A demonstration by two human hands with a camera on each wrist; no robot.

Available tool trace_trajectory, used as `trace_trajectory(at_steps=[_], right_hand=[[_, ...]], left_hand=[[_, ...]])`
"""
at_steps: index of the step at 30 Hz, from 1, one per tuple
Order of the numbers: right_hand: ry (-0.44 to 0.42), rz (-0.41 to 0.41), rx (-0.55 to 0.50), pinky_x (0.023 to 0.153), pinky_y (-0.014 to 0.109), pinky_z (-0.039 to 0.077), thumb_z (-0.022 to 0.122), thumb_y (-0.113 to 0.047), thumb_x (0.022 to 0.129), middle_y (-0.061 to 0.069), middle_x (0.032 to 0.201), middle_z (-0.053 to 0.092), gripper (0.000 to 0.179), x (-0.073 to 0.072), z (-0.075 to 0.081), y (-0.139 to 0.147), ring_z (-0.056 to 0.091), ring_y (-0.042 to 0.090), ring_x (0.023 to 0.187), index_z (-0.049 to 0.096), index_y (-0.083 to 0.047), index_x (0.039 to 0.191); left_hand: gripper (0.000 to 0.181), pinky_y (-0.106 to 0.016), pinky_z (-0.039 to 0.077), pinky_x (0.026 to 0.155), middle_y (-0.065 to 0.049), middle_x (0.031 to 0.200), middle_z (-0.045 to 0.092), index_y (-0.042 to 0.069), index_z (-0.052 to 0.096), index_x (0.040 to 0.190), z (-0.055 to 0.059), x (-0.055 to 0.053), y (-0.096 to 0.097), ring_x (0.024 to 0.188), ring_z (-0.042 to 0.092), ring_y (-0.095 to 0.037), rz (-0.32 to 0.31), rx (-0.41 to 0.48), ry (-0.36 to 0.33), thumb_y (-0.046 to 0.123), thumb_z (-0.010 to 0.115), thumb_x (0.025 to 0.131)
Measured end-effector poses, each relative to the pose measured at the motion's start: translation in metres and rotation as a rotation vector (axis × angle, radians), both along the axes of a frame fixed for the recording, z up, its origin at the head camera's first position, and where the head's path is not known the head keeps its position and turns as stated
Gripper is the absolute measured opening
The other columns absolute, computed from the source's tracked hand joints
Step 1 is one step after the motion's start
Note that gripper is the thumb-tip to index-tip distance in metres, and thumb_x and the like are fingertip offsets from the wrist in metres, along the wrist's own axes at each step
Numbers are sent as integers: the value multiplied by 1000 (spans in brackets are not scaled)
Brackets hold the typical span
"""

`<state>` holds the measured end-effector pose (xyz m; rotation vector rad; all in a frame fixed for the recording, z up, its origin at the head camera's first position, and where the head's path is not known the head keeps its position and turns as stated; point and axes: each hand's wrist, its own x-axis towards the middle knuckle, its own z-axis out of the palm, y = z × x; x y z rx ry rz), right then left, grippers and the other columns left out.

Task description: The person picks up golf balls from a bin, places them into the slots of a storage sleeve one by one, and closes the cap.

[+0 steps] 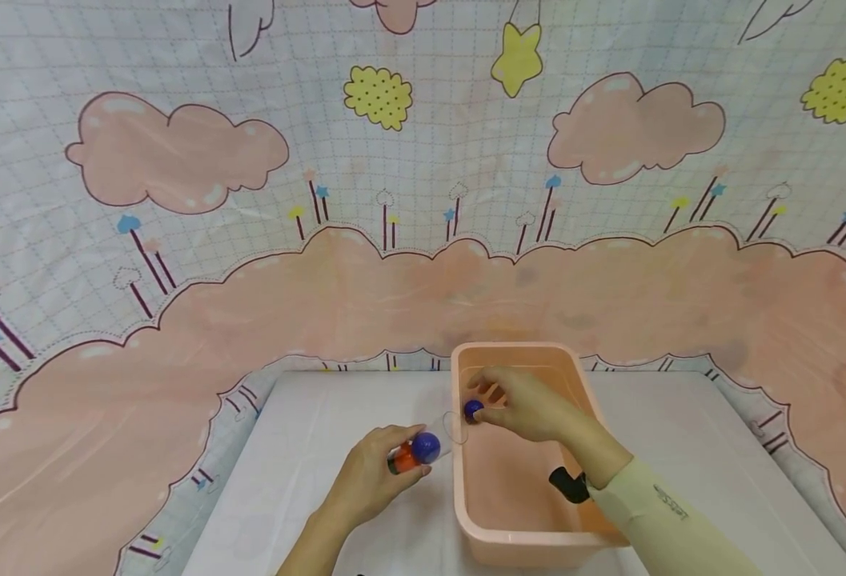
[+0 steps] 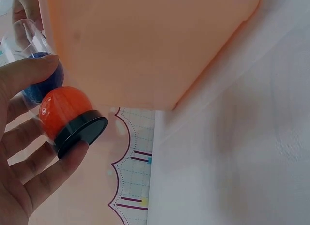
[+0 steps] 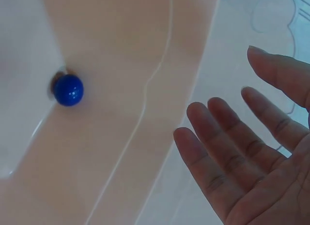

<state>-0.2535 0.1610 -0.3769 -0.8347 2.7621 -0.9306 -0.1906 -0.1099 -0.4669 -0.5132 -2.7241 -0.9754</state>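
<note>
My left hand (image 1: 372, 472) grips a clear plastic tube (image 2: 23, 41) with a black base cap (image 2: 83, 130). Inside the tube an orange ball (image 2: 65, 109) sits against the cap, and a blue ball (image 1: 426, 448) lies above it. The tube tilts, its open end pointing to the left rim of the peach-coloured bin (image 1: 459, 504). Over the bin is my right hand (image 1: 519, 404), its fingers relaxed and apart, holding nothing. Another blue ball (image 3: 68, 90) lies at the bin's inner corner; the right wrist view shows it well apart from the fingertips.
The bin stands on a white table (image 1: 307, 432), right of the left hand. Behind the table hangs a cloth (image 1: 408, 312) with pink clouds and yellow stars. A black piece (image 1: 570, 485) juts out beside the right sleeve (image 1: 663, 512), over the bin.
</note>
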Motion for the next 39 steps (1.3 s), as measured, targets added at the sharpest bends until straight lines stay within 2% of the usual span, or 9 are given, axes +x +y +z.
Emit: trace_trajectory(at_steps=[10,19,29,35,39], right_hand=[[-20,-17,48,90,43,59,79,-23,93,8,116,70,40,-21,-14,-7,67,25,105,66,-6,127],[-71,-40,80,92,45,59,79,-19,92,19,120,69,40,-42,-35,-12,67,36,110,65,-3,127],[-73,-58,165,95,48,58,81,-19,90,17,119,69,43,-61,-60,-20,67,31,106,64,-3,126],[-91,-65,172,103,53,55,83,-14,87,20,126,69,49,-66,-78,-25,66,38,116,61,-1,129],[-78,-61,179,107,53,52,82,-10,87,19,129,69,49,-66,-83,-28,66,38,118,60,-3,130]], left_hand=[[53,-31,57,91,9,121,75,28,71,132,-1,2,-2,103,65,-6,5,-3,16,36,88,83],[52,-32,57,90,8,119,75,26,72,131,-2,4,-3,103,65,-7,4,-1,24,34,88,83],[52,-31,57,91,9,118,75,24,73,130,-1,3,-2,102,64,-6,4,19,52,32,90,81],[53,-32,57,91,10,118,75,25,72,131,-2,4,-3,103,64,-6,-3,19,36,33,89,82],[53,-32,57,91,11,119,75,24,72,131,-3,4,-3,103,64,-6,-6,17,39,34,89,82]])
